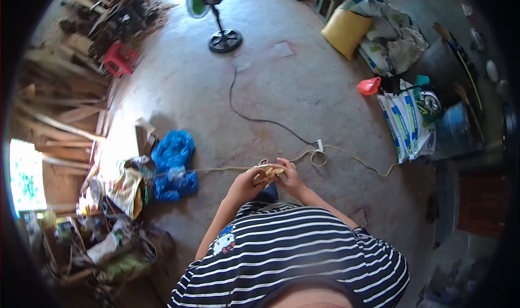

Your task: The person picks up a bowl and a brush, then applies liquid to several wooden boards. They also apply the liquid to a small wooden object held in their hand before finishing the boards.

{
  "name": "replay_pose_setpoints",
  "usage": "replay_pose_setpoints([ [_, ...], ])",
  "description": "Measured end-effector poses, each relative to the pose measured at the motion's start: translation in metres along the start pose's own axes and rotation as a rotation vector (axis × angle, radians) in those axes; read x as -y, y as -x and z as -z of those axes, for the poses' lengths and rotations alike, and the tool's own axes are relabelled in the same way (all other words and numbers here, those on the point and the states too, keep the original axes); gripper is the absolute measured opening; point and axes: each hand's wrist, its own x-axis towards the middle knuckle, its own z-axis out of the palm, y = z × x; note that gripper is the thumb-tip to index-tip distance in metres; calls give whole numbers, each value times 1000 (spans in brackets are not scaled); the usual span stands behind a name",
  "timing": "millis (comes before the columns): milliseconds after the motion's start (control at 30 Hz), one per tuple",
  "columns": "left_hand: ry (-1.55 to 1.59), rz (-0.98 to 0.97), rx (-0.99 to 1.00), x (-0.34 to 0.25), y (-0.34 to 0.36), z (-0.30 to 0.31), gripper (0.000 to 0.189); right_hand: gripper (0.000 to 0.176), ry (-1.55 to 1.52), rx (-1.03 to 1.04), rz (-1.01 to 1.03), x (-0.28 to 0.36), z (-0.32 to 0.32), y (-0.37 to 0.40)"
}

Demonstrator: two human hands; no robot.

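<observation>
Both hands are up in front of the striped shirt (pixel 303 237), working close over the floor (pixel 271 91). The L hand (pixel 245 184) has its fingers curled round a small yellow piece (pixel 270 174), approx. mid-frame, pinching it from one side; the R hand (pixel 291 179) pinches it from the other, w/ a finger poking up past it. Exact fingertip contact is too small to tell, and so is what the piece is made of. For good handling, I'd let one hand be the steady grip & the other make the small moves, w/ light pressure in case the piece is soft or brittle. Elbows in, wrists low, so it stays in sight btwn the fingers. Watch the pale cord (pixel 216 169) running in from the blue bag (pixel 174 164) side (can't tell if it's held or just passes behind the hands); best not to tug it. Same for the looped cord (pixel 318 164) by the white socket block (pixel 319 144), just beyond the R hand, w/ a black cable (pixel 254 119) going off to the fan (pixel 225 41): a snag there could jerk things abt.
</observation>
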Motion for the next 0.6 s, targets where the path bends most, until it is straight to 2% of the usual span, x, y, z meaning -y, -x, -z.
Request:
replay_pose_setpoints([
  [167, -107, -155, 247, -35, -168, 20, 25, 23, -23, -160, -92, 3, 82, -121],
  [200, -155, -161, 255, -42, -200, 19, 34, 23, -16, -112, -86, -7, 103, -140],
  [233, -160, -183, 278, -49, -230, 19, 34, 23, -11, -62, -76, -17, 123, -160],
  [300, -86, -166, 416, -58, -290, 15, 46, 17, -55, -173, -118, -21, 158, -189],
  [333, -90, -333, 477, -58, -324, 10, 51, 19, -128, -267, -225, -28, 174, -201],
  [367, -91, -376, 562, -65, -357, 5, 50, 22, -202, -357, -328, -37, 190, -216],
  [400, -119, -399, 602, -72, -389, 0, 49, 22, -202, -368, -330, -46, 208, -231],
  [433, -144, -417, 641, -78, -422, -7, 48, 26, -255, -485, -345, -54, 226, -246],
  [467, -145, -419, 643, -82, -456, -12, 48, 29, -309, -600, -355, -65, 244, -266],
  [600, -37, -449, 546, -114, -599, -18, 47, 30, -333, -665, -375, -95, 340, -386],
])
